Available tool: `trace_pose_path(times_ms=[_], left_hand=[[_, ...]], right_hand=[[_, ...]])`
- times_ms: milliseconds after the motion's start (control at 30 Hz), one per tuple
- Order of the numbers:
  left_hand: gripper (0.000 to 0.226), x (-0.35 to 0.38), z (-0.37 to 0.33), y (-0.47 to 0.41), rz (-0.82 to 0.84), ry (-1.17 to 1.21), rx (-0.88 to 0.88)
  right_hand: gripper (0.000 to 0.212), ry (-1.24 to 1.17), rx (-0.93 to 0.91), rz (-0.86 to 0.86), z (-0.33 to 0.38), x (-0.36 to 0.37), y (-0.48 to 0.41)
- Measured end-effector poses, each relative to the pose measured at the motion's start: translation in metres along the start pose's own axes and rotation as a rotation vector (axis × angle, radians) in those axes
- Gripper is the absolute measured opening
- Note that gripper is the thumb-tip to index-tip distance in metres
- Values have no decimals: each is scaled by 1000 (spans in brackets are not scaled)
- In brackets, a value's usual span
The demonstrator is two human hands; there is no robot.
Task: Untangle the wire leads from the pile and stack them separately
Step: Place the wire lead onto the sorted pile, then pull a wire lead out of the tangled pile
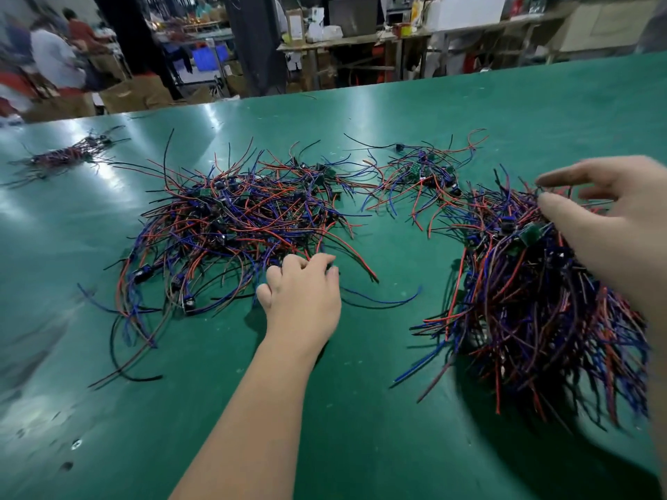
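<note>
Fingers [319, 263] of left hand [303, 286] pinch wire leads [321, 247] at lower edge of tangled pile [234, 218], centre frame, to draw them free; right hand [613, 229] lies over stack [523, 312] at right, presumably steadying it, grip not discernible.

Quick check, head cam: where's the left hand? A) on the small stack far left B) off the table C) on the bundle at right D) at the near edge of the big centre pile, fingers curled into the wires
D: the left hand is at the near edge of the centre pile, fingers curled into its wires. The right hand is the one at the right bundle.
</note>
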State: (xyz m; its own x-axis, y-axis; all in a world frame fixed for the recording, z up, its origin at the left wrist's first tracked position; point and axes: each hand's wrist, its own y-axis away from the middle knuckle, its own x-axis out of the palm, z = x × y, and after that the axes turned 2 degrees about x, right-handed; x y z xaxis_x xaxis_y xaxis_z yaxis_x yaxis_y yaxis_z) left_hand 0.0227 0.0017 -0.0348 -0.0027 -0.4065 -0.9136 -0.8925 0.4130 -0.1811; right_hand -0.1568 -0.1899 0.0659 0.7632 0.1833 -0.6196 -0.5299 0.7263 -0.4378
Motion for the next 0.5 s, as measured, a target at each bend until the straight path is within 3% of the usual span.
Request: trace_pose_path(times_ms=[133, 233, 300, 367, 433, 500], left_hand=[[33, -5, 2, -2, -42, 76, 13], [17, -15, -2, -1, -135, 372, 115], [16, -22, -10, 2, -156, 693, 124], [21, -32, -20, 4, -23, 1200, 49], [20, -41, -26, 8, 214, 1663, -36], [23, -49, -26, 10, 407, 1905, -42]], right_hand=[[15, -59, -89, -29, 9, 12, 10], [16, -124, -100, -42, 14, 17, 15], [18, -179, -97, -27, 16, 20, 17], [19, -270, -55, 24, 18, 22, 19], [18, -377, 4, 97, 20, 25, 21], [19, -488, 58, 204, 25, 28, 23]])
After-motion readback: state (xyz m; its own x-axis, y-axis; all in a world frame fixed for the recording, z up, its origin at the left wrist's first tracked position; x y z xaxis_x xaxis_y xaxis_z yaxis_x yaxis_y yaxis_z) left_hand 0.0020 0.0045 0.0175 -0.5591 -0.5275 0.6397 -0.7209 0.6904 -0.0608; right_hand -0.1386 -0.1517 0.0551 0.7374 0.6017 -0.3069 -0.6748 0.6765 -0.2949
